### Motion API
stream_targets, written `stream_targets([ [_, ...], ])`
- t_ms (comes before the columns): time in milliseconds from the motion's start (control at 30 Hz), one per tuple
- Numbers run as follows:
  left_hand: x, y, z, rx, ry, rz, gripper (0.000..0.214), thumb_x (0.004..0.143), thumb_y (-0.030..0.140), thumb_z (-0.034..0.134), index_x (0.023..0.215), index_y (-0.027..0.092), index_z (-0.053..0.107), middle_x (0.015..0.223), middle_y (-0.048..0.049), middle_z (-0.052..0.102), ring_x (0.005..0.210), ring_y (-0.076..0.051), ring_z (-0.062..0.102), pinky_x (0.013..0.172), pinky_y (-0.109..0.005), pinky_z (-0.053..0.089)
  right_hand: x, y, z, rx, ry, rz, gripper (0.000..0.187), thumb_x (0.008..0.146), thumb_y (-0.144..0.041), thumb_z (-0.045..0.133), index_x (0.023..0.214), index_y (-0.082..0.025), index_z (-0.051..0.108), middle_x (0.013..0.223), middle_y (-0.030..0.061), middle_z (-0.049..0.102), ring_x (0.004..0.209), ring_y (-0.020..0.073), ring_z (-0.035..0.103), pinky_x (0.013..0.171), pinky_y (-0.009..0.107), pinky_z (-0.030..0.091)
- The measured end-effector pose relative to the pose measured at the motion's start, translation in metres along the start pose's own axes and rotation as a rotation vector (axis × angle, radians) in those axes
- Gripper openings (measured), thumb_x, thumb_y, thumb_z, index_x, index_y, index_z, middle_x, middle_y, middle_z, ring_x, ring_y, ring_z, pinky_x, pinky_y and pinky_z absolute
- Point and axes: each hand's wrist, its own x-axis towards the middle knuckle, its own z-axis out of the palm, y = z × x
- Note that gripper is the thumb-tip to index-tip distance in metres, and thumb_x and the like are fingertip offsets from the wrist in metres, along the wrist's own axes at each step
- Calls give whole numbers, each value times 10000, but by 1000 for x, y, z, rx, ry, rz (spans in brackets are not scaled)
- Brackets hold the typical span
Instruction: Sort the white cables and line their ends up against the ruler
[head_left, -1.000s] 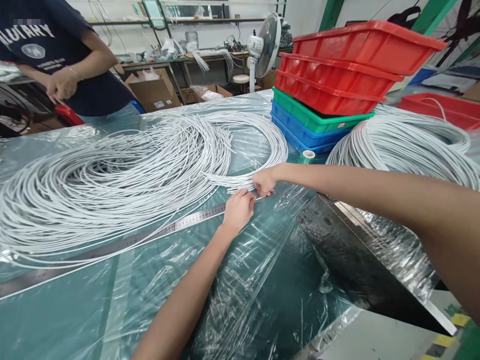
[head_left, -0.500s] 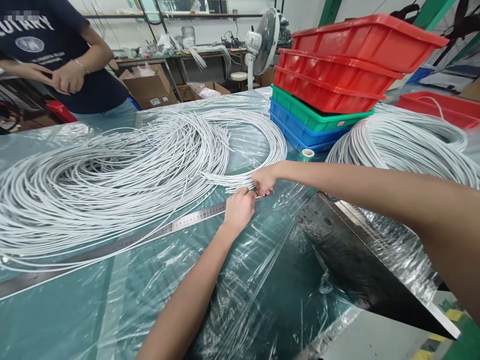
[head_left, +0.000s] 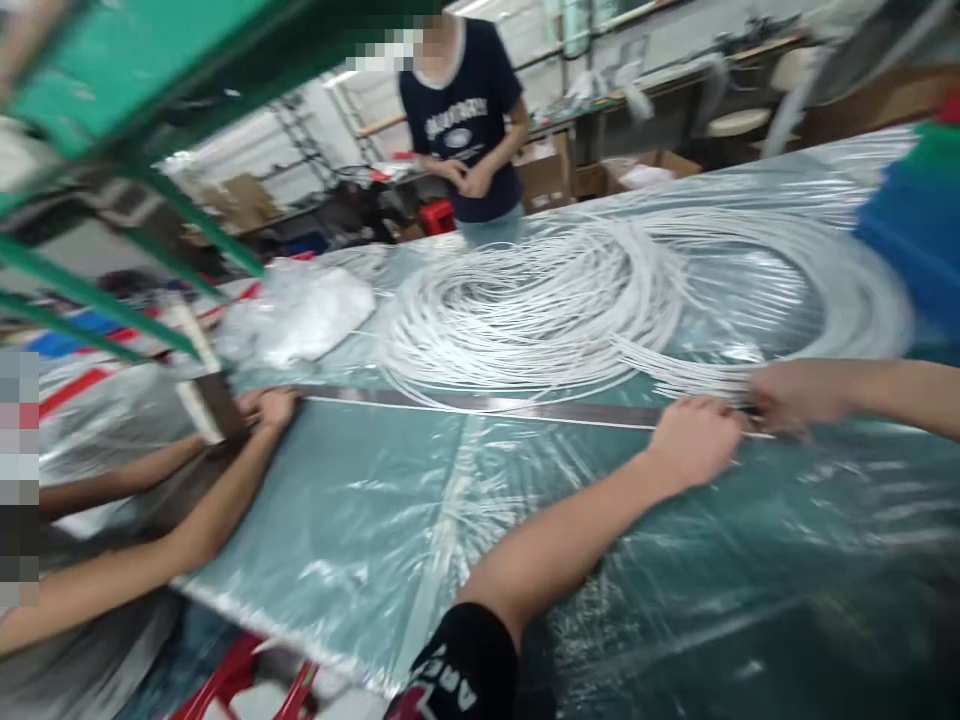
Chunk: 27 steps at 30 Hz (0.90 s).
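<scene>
The picture is blurred by head motion. My left hand (head_left: 697, 440) rests on the table with its fingers pinched on a thin white cable (head_left: 480, 411) at the right end of a long steel ruler (head_left: 525, 404). Just to the right, my right hand (head_left: 795, 395) grips the same cable. The cable lies straight along the ruler to the left end, where a co-worker's hands (head_left: 262, 405) hold it down. A big loose coil of white cables (head_left: 562, 300) lies behind the ruler.
The green table (head_left: 375, 500) is covered in wrinkled clear film. A person in a dark shirt (head_left: 465, 120) stands at the far side. A white plastic bag (head_left: 300, 310) lies at the left, blue bins (head_left: 907, 230) at the right, green frame bars (head_left: 187, 210) overhead on the left.
My view has swung to the left, bringing the ruler's far end and a co-worker's hands into sight. My hands stay together at the ruler's right end on the cable.
</scene>
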Motion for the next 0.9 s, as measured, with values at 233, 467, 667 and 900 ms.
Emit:
stream_targets([
  [233, 1, 0, 10, 118, -12, 5, 279, 941, 200, 497, 1168, 175, 657, 1235, -119, 629, 1187, -237, 571, 982, -345, 468, 5, -13, -58, 10, 222, -116, 364, 801, -398, 708, 509, -203, 609, 584, 67, 639, 519, 145, 531, 559, 321, 338],
  [467, 11, -6, -4, -94, 27, -51, 233, 915, 119, 504, 1073, 165, 668, 1012, -91, 669, 1022, -227, 597, 930, -366, 470, -77, -64, -129, 51, 566, -298, 415, 907, -364, 510, 850, -5, 710, 667, -6, 645, 571, 48, 494, 600, 187, 318],
  [667, 21, -18, 1, -102, 85, -88, 201, 971, 184, 467, 1009, 193, 664, 999, -80, 647, 1015, -229, 590, 907, -364, 448, -116, -31, -89, 53, 461, -22, 286, 832, -367, 610, 829, -111, 739, 732, 51, 703, 683, 154, 606, 651, 244, 399],
  [900, 19, -16, 1, -85, 85, -99, 204, 972, 182, 467, 1010, 188, 668, 1004, -86, 651, 1025, -238, 589, 901, -372, 436, -242, -37, 15, 62, 671, 196, 333, 956, -437, 470, 839, -226, 698, 705, 13, 664, 598, 142, 563, 568, 275, 347],
])
